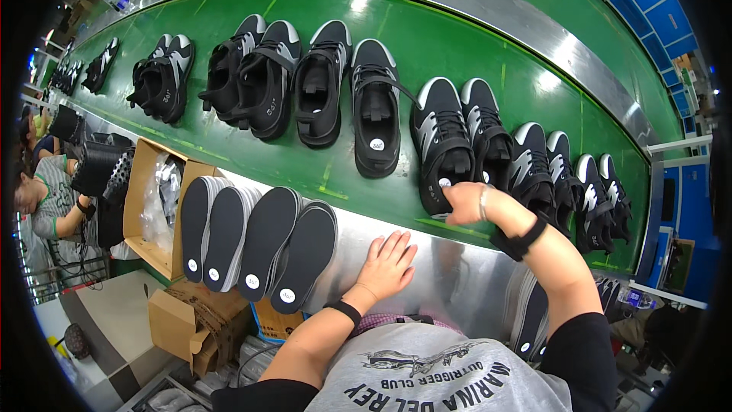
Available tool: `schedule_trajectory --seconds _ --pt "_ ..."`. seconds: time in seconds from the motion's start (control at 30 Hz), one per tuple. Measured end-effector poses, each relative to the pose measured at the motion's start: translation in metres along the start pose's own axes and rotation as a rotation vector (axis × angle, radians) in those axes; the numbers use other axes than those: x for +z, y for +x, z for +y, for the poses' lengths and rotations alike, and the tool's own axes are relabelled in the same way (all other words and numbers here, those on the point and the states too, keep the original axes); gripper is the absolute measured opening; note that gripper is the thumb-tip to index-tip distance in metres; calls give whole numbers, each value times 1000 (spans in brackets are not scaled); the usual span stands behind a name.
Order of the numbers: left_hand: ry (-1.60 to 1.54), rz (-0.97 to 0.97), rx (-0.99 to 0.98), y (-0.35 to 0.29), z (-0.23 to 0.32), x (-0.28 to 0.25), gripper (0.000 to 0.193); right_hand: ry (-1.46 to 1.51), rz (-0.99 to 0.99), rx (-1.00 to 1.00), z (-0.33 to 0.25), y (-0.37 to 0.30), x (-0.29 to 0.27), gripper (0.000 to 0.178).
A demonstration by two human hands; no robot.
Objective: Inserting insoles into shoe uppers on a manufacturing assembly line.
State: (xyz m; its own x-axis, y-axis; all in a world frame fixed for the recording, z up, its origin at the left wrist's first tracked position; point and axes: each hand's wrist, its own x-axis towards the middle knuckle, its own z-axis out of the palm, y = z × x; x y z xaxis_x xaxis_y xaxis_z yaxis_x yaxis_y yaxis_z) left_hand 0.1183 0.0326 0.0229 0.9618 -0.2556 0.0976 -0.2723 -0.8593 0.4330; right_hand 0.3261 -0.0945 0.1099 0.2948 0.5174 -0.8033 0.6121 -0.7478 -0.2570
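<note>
My right hand is at the heel of a black sneaker with a grey-white toe edge, fingers at its opening and thumb near the heel's outside. Part of those fingers is hidden. Palm down on the metal ledge, my left hand lies with its fingers apart, holding nothing. Left of it stand stacks of black insoles with round white stickers at the heels. Directly ahead is a single sneaker with its strap undone and a white round sticker inside.
More black sneakers line the green belt both ways. An open carton with clear plastic stands at the left, a brown box below it. More insoles lie by my right arm. A person works at far left.
</note>
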Motion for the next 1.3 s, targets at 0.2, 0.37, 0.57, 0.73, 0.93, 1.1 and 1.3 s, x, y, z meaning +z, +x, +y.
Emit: schedule_trajectory --seconds 0.2,0.37,0.57,0.73,0.93,1.1,1.3 --pt "-39 -13 13 -1 3 6 43 77 -164 -46 4 17 -14 43" --pt "-12 -27 -4 -2 1 7 44 207 387 -47 0 4 15 45" --pt "54 -43 11 3 7 9 45 40 1005 82 11 -48 50 54" --pt "68 -55 31 8 14 8 45 164 954 124 7 -41 63 75" --pt "76 -55 47 10 23 10 47 171 1061 125 -7 4 29 33" --pt "87 -66 39 10 26 11 47 183 1037 -6 4 1 8 38" --pt "97 -58 31 9 27 11 46 175 1111 190 45 -94 70 33"
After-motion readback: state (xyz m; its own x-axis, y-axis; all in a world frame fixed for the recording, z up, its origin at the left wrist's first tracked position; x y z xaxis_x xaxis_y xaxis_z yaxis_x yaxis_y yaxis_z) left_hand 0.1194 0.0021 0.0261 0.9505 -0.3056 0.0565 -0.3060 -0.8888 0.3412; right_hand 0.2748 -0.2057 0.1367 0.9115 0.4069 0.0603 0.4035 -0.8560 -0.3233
